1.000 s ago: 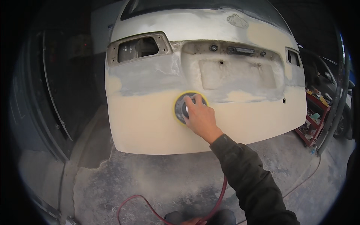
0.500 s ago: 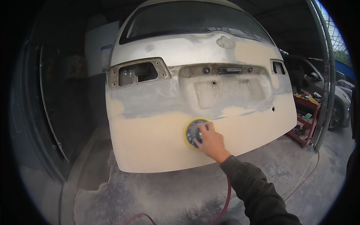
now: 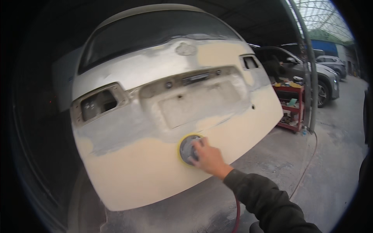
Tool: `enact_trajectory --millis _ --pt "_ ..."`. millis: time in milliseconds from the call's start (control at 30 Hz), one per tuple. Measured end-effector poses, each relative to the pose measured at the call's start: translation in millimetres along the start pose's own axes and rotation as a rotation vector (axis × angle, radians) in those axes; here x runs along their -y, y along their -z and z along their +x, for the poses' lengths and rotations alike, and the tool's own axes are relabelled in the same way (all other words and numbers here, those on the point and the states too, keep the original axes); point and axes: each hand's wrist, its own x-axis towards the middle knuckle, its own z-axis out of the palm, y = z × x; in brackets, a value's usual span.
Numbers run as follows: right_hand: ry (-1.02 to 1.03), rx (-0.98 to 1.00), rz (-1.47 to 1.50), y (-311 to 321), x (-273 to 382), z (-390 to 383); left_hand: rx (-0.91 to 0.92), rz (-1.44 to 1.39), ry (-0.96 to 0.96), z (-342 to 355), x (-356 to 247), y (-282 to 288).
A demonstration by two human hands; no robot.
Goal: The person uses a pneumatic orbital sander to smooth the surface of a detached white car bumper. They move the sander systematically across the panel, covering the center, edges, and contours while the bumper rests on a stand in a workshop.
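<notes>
My right hand (image 3: 210,157) is wrapped over a round sander (image 3: 188,150) with a dark body and a yellow rim. The sander's face lies against the cream lower part of a tailgate (image 3: 132,176), below the recessed plate area (image 3: 194,101). Grey, white and cream patches cover the tailgate, and its lamp openings (image 3: 97,104) are bare. Under my right forearm hangs a red hose (image 3: 237,215); where it joins the sander is hidden. My left hand is out of the picture.
A red tool cart (image 3: 289,108) with cluttered shelves stands right of the tailgate beside a metal post (image 3: 309,77). Behind it is a parked grey car (image 3: 299,68). A thin hose (image 3: 309,167) trails over the dusty concrete floor (image 3: 330,155).
The view has turned right and tilted, so the tailgate now slants and sits further left. My right hand has slid the sander a little rightward along the panel, still touching it.
</notes>
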Motion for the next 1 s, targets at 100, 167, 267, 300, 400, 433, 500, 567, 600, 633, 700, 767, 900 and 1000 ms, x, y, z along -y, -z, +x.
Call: enact_trajectory --millis 100,167,267,300,400,433,500,567,600,633,700,767,900,1000 --pt "0.072 -0.008 -0.002 4 -7 7 0.042 0.051 0.023 19 -16 -22" --pt "0.044 -0.066 0.021 6 -37 11 0.071 0.085 0.048 33 -24 -41" --pt "0.037 -0.088 0.015 21 -77 21 0.083 0.112 0.087 45 -38 -76" --pt "0.039 -0.076 0.009 27 -89 23 0.083 0.123 0.105 50 -43 -88" --pt "0.109 -0.089 0.038 40 -119 23 0.043 0.147 0.178 64 -60 -126" --pt "0.117 -0.064 0.062 40 -128 22 0.013 0.151 0.197 69 -68 -137" --pt "0.15 -0.016 0.083 46 -145 24 -0.062 0.037 0.186 78 -95 -160" --pt "0.15 0.002 0.063 55 -169 24 -0.11 -0.008 0.179 87 -111 -186" --pt "0.14 -0.013 0.054 60 -185 24 -0.12 0.003 0.179 91 -118 -198" --pt "0.128 -0.028 0.044 66 -203 25 -0.127 0.014 0.178 97 -125 -210" --pt "0.047 -0.025 0.055 90 -245 33 -0.098 -0.025 0.222 105 -139 -227" --pt "0.027 -0.077 0.054 103 -285 35 -0.088 -0.022 0.207 115 -153 -243" --pt "-0.045 -0.085 0.052 129 -343 29 -0.017 0.037 0.15 136 -185 -258" --pt "-0.161 -0.104 0.024 140 -360 35 0.026 0.022 0.152 141 -200 -247"
